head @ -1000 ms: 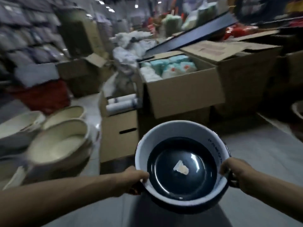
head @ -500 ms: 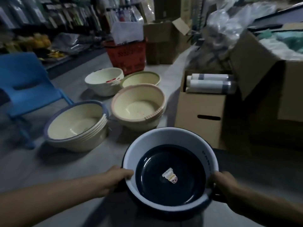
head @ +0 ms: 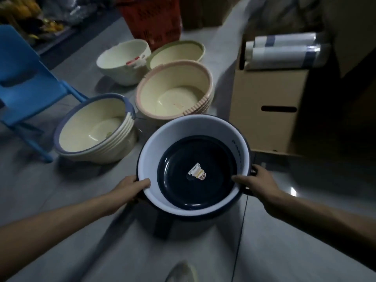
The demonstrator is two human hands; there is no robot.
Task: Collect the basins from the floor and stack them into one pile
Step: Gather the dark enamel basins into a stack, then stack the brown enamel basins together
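Navy-bottomed white basin [head: 193, 155] held by rim: left hand [head: 130, 187], right hand [head: 258, 181], each grip curled round opposite edge.

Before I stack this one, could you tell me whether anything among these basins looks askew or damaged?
The blue-rimmed stack sits askew: its rims fan out on the right instead of nesting level. The white basin behind it seems to lean too. The dark-bottomed basin in the left hand and right hand looks sound.
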